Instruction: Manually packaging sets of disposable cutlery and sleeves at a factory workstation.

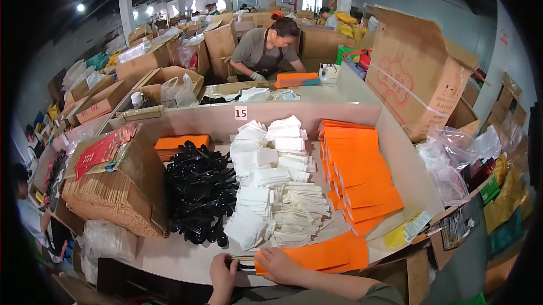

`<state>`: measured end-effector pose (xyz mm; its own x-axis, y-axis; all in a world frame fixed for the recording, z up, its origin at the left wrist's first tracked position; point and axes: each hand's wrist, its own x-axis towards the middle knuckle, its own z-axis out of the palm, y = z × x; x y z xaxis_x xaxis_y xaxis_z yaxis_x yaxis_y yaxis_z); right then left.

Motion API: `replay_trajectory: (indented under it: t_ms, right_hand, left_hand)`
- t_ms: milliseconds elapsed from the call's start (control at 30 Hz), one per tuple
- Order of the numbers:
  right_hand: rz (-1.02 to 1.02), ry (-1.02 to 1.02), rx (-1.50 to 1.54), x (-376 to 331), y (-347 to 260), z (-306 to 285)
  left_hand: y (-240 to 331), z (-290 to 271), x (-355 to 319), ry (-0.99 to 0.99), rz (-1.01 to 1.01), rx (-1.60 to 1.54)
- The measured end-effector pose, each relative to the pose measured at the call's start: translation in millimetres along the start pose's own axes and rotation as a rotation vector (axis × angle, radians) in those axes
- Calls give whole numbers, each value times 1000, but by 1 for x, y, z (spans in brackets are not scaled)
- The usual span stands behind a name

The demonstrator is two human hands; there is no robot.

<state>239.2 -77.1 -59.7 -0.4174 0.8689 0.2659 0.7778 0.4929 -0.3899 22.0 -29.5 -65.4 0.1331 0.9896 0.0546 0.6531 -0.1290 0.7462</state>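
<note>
At the table's near edge my left hand [223, 275] pinches the end of a thin cutlery bundle [244, 261], with pale stick-like pieces and something black in it. My right hand [278, 265] is closed on the left end of an orange paper sleeve [334, 252], where the bundle meets it. Whether the bundle is inside the sleeve is hidden by my fingers. Beyond my hands lie a heap of black plastic spoons [201, 192] and several stacks of white folded napkins [271, 177]. Overlapping orange sleeves [362, 169] fan out on the right.
A carton of wooden chopsticks [110, 203] lies tipped at the left. More orange sleeves [182, 145] are behind the spoons. Low partitions [305, 114] edge the table. A co-worker [271, 50] bends over the table opposite. A tall carton [410, 73] and plastic bags [444, 163] stand right.
</note>
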Motion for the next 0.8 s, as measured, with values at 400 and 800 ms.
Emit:
replay_trajectory:
  t_ms: [400,800]
  right_hand:
    - [-35,-35,165,8,-1,-16]
    - [-320,-22,-53,28,77,-93]
  left_hand:
    - [16,10,17,-683,-519,-1030]
    - [17,-41,57,-289,575,449]
